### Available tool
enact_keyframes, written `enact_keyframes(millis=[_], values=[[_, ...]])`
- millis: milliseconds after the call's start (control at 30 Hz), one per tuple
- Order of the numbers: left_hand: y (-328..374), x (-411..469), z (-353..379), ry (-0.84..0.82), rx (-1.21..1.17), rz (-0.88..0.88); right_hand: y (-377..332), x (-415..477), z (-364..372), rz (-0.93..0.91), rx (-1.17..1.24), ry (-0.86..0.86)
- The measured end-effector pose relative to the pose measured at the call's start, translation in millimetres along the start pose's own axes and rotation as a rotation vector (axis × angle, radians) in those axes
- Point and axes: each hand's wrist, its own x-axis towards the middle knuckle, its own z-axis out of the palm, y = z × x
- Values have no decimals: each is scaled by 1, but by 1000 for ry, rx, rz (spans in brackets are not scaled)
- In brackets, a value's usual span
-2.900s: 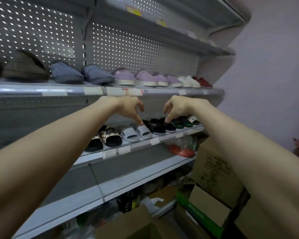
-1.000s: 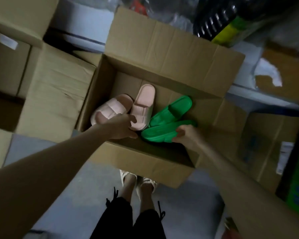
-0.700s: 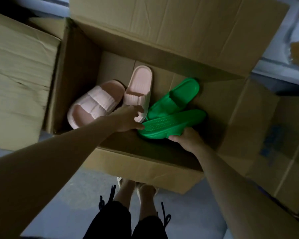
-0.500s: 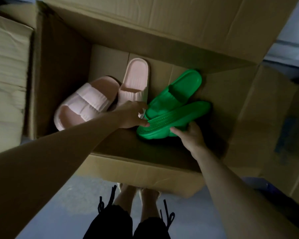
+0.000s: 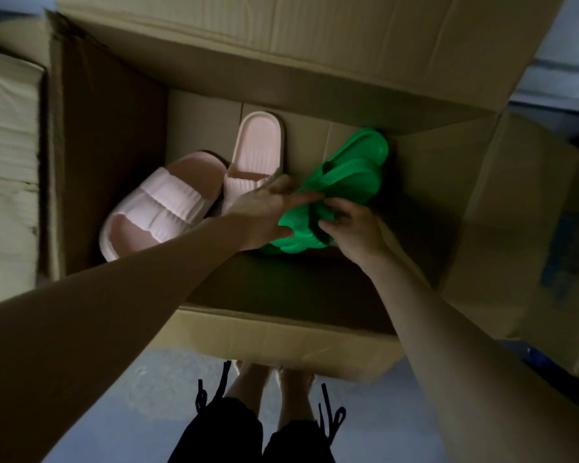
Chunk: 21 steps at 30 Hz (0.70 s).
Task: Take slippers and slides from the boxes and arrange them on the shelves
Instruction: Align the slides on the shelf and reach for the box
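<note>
A brown corrugated cardboard box (image 5: pixel 281 342) fills the middle: matt and papery, with faint ribbing and creases across its flaps. Inside it, toward 9 o'clock, two pink slides (image 5: pixel 168 202) look like soft moulded foam or rubber. They are matt, with fine ridges on the wide straps and grooves along one footbed. Just past centre toward 2 o'clock, green slides (image 5: pixel 351 175) look like the same moulded material, smooth with a slight sheen on the curved edges. At the far 9 o'clock edge, a second carton (image 5: pixel 7 162) is pale, wrinkled, matt cardboard. At 6 o'clock the floor (image 5: pixel 131 396) is a smooth, dull, grey-blue hard surface. Black shorts (image 5: pixel 228 432) there look like matt cloth, with black woven cords (image 5: pixel 328 412) hanging from them.
</note>
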Motion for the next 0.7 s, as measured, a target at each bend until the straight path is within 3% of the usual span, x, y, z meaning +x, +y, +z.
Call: enact_keyframes(millis=[200,333,400,533,633,700], values=[[0,24,15,-52,302,24,17,0,-19,24,33,97],[-14,22,-10,-34,337,-35,17,7,-21,16,-25,283],[-30,15,-27,-20,287,-123,19,12,-19,32,-22,250],[-54,5,-44,-10,265,-241,22,26,-4,-63,-236,150],[-55,2,-39,62,279,-198,19,37,-3,-94,-553,214],[-58,1,-32,182,299,-134,16,44,-2,-118,-638,183]])
